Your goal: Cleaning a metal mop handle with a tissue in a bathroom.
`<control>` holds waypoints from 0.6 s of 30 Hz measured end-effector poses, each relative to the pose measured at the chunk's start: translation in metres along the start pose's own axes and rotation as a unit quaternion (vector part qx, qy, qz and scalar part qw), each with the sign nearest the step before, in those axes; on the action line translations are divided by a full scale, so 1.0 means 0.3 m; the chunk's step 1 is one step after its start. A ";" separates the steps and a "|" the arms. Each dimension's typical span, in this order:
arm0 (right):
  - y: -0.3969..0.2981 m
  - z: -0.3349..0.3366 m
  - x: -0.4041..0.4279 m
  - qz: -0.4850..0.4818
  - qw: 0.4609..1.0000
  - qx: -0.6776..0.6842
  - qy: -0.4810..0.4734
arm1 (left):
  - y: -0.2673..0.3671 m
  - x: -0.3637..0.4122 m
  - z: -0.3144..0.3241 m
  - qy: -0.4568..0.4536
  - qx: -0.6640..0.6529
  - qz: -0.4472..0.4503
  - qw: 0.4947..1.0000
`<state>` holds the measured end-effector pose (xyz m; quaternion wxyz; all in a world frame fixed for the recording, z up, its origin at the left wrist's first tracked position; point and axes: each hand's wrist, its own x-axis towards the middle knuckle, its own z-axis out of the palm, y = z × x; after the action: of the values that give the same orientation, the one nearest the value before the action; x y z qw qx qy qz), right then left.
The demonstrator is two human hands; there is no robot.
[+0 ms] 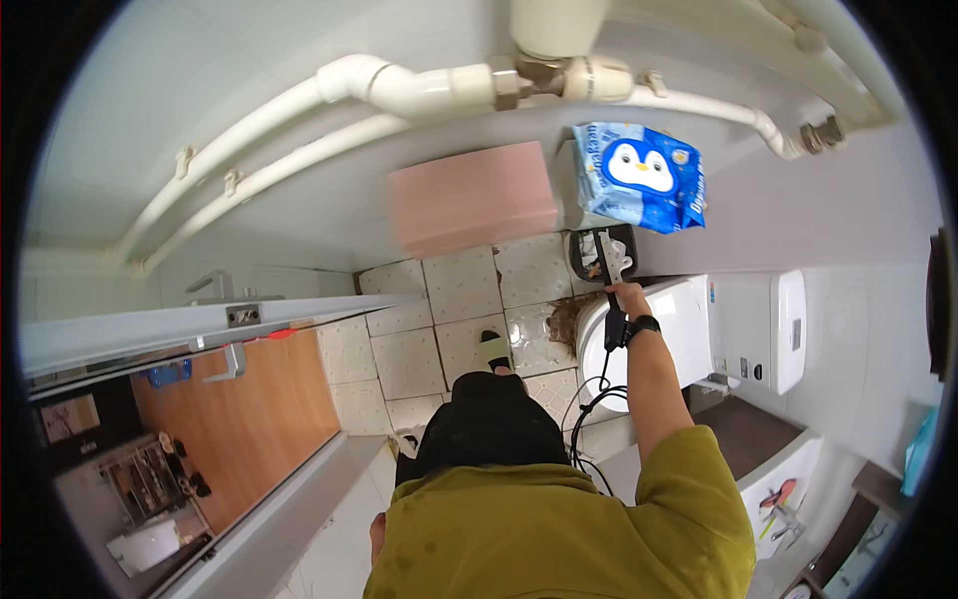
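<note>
My right hand (630, 299), with a black watch on its wrist, reaches out over the edge of the white toilet (677, 311). It is closed on a long, thin black tool with a pale perforated strip (611, 258), whose kind I cannot tell; a black cable (580, 427) hangs from its lower end. The tool's far end lies over a black waste bin (575, 258) holding crumpled paper. My left hand (377, 531) hangs low by my side, mostly hidden by my shirt, so its fingers are unclear.
Beyond the bin lies a blue pack of wipes (644, 176) on a pale container. A pink box (475, 198) stands to its left against the wall, below white pipes (419, 90). An open door (314, 307) is at the left, and a washbasin (786, 479) at the lower right.
</note>
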<state>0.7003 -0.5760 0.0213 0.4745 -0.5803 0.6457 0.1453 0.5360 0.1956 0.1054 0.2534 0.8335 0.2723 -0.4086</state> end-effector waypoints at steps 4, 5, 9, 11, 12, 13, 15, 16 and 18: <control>0.031 0.077 -0.136 -0.155 0.973 0.114 -0.129 | -0.030 -0.015 0.027 0.016 0.118 0.077 0.990; 0.052 0.097 -0.152 -0.258 0.945 0.124 -0.157 | -0.032 -0.024 0.035 0.034 0.118 0.090 0.988; 0.125 0.168 -0.055 -0.039 0.976 0.076 -0.201 | 0.323 -0.099 -0.021 0.008 -0.128 0.040 0.991; 0.148 0.229 -0.013 -0.065 0.977 -0.012 -0.201 | 0.349 -0.109 -0.009 0.023 -0.199 0.010 0.980; 0.096 0.296 -0.077 -0.055 0.974 -0.069 -0.207 | 0.281 -0.133 0.013 0.039 -0.231 0.001 0.972; 0.041 0.322 -0.165 -0.048 0.971 -0.121 -0.201 | 0.237 -0.132 0.036 0.048 -0.261 0.002 0.964; 0.139 0.306 0.006 -0.494 0.813 -0.204 -0.230 | 0.191 -0.102 0.098 0.024 -0.298 -0.005 0.954; 0.099 0.343 -0.026 -0.580 0.702 -0.346 -0.224 | 0.137 -0.121 0.138 0.047 -0.263 -0.015 0.963; 0.034 0.388 -0.039 -0.596 0.561 -0.552 -0.161 | 0.085 -0.144 0.207 0.048 -0.276 -0.012 0.960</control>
<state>0.7415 -0.4800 -0.0322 0.1356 -0.9487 -0.1400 0.2488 0.4967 0.1264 0.1125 0.4551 0.7467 0.3963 -0.2799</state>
